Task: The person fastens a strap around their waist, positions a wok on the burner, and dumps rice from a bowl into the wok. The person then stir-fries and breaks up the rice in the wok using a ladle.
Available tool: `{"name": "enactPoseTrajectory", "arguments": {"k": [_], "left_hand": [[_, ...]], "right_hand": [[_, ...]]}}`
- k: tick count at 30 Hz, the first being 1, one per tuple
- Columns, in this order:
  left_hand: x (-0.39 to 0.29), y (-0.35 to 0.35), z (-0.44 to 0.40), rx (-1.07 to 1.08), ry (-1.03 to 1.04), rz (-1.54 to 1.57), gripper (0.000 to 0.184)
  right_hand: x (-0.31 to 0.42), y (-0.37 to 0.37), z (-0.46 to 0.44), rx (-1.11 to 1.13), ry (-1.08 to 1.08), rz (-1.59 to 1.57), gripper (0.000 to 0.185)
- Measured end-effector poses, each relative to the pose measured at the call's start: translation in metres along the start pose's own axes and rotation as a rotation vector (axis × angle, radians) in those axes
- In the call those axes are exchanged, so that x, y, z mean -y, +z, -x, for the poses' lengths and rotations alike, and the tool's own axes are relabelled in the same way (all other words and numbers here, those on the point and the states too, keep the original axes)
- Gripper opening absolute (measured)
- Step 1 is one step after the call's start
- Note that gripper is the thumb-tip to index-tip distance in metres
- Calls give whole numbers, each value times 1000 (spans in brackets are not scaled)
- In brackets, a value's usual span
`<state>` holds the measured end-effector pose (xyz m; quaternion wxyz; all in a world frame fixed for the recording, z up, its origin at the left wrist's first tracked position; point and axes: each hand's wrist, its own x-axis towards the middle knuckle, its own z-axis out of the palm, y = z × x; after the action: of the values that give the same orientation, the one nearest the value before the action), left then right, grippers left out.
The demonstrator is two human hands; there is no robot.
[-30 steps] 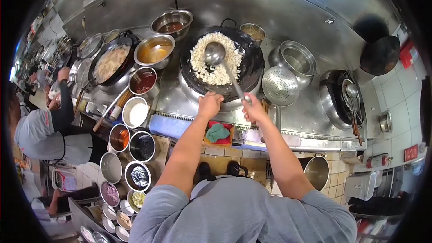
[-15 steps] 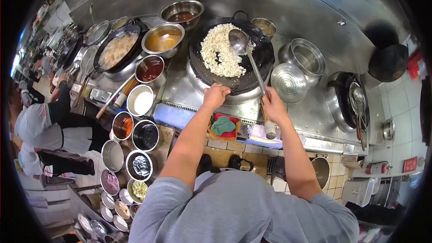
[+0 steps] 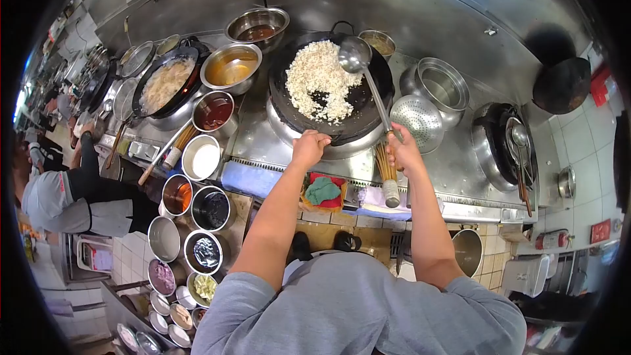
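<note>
My right hand [image 3: 404,151] is wrapped round the handle end of a long steel ladle [image 3: 376,92]. The ladle's bowl sits over the right side of a black wok [image 3: 374,108], at the edge of a heap of pale, rice-like grains [image 3: 317,73]. At the wok's near rim, my left hand [image 3: 311,148] has its fingers closed on the edge; its exact hold is partly hidden. Below my right hand, a bamboo wok brush [image 3: 388,184] stands at the stove's front edge. A perforated strainer [image 3: 417,123] lies right of the wok.
Bowls of amber liquid [image 3: 230,68] and red sauce [image 3: 213,110] stand left of the wok. Several pots, including one of white contents [image 3: 202,158], line the left side. Another wok [image 3: 167,85] is farther left, near a co-worker [image 3: 56,197]. Folded cloths [image 3: 322,190] lie in front.
The ladle's bowl has shifted right relative to the wok, towards the heap's edge. The grains lie in a slightly different shape. My left hand stays at the rim.
</note>
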<state>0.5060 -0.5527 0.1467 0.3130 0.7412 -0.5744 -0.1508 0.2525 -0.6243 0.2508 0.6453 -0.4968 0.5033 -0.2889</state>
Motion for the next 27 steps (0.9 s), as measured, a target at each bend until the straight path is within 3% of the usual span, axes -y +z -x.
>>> {"name": "enactPoseTrajectory", "arguments": {"k": [4, 7, 9, 10, 11, 13, 14, 17, 19, 21, 27], "left_hand": [[-8, -8, -5, 92, -51, -8, 22], [-3, -5, -4, 59, -26, 3, 21], [-13, -9, -3, 122, -42, -69, 20], [-16, -8, -4, 108, -33, -68, 20], [-14, -4, 4, 44, 11, -89, 20], [-11, -9, 5, -4, 60, -123, 20], [-15, -12, 7, 4, 53, -106, 22], [-16, -13, 7, -22, 64, -84, 23], [-12, -11, 5, 17, 70, -63, 23], [-22, -23, 8, 77, 51, -77, 23], [-20, -28, -3, -7, 325, -227, 24]], "right_hand": [[-1, -6, -19, -35, 59, -2, 41], [2, -14, -19, 46, 91, -215, 42], [-19, -16, -35, 15, 110, -56, 40], [-6, -15, -34, -20, 71, 162, 45], [-10, -19, -42, -13, 61, 167, 45], [-28, -26, -49, -193, -307, 807, 51], [-28, -12, -43, -231, -445, 894, 55], [-27, 51, -57, -229, -305, 993, 52], [-53, 82, -71, -141, -447, 1007, 60], [-23, 92, -19, -33, -308, 1142, 62], [3, -30, 52, 74, -283, 1384, 60]]}}
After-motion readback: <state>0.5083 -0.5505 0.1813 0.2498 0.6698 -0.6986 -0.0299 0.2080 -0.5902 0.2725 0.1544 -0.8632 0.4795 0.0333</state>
